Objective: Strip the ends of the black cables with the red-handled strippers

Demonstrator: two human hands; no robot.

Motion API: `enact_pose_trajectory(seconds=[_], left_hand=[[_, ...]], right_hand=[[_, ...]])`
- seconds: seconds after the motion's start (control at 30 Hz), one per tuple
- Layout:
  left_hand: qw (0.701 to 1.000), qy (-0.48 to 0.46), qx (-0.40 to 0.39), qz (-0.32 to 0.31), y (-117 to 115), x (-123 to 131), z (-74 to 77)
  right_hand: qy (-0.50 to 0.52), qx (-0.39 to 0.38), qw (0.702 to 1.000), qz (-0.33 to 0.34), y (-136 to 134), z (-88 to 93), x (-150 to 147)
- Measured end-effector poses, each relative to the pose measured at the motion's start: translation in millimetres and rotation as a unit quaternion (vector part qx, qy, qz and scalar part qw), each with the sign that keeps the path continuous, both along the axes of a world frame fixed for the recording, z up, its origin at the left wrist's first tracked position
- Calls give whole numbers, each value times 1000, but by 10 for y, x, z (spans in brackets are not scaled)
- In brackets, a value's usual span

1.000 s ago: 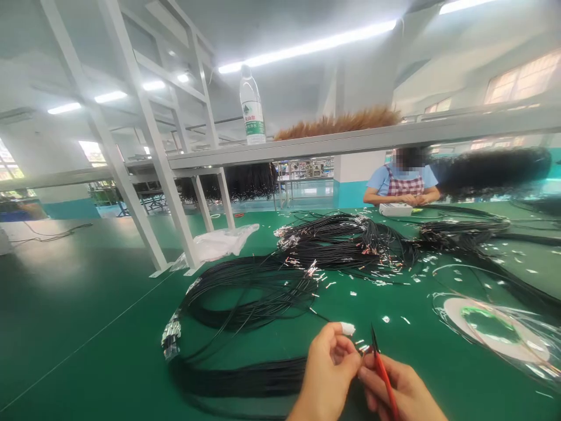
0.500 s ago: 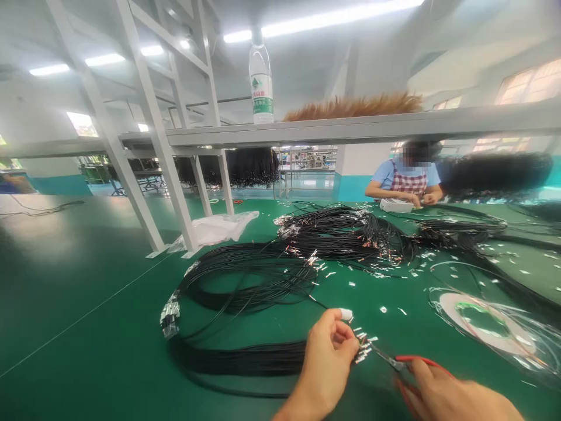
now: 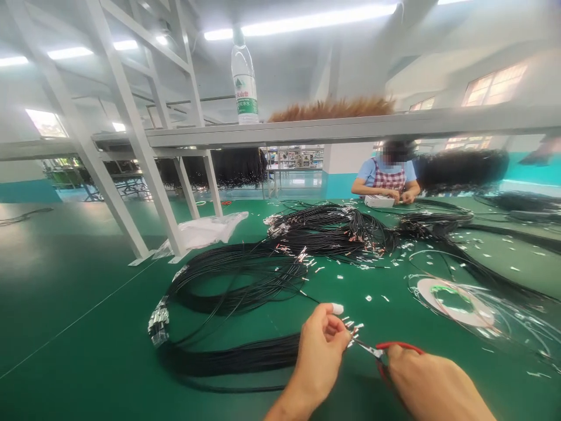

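Observation:
My left hand (image 3: 319, 351), a white cover on one fingertip, pinches the end of a thin black cable (image 3: 310, 297). Beneath and behind it lies a bundle of black cables (image 3: 236, 358), with small white-tipped ends (image 3: 357, 328) fanning out past my fingers. My right hand (image 3: 433, 377) is closed around red-handled pliers (image 3: 401, 346). Their narrow metal jaws point left and come right up to my left fingertips. Whether the jaws grip a wire there is too small to tell.
A looped cable bundle (image 3: 245, 257) and a larger cable pile (image 3: 324, 231) lie ahead on the green table (image 3: 87, 345). To the right is a white wire spool (image 3: 427, 292) among scattered white scraps. Shelf legs (image 3: 144, 175) rise at left; a person (image 3: 388, 175) works across the table.
The pliers have turned and come in to my left fingertips. My left hand keeps its pinch. The whole view has shifted, so the surroundings appear further left.

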State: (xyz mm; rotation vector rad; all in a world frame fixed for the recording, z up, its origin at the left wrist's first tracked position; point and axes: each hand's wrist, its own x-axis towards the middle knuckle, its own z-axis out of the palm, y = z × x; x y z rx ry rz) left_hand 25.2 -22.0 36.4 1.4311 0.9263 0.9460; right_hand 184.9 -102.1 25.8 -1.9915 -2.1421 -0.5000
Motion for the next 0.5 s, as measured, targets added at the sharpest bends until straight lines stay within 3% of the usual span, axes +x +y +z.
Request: enact_pose_trajectory(seconds=[0.23, 0.4, 0.5], left_hand=[[1000, 8, 27, -13, -44, 12, 11], [999, -33, 33, 0, -1, -48, 106], [999, -20, 37, 18, 14, -66, 148]], right_hand=[[-128, -36, 991, 16, 28, 94, -115], [-50, -85, 995, 8, 50, 11, 100], [1, -50, 997, -53, 118, 16, 306]])
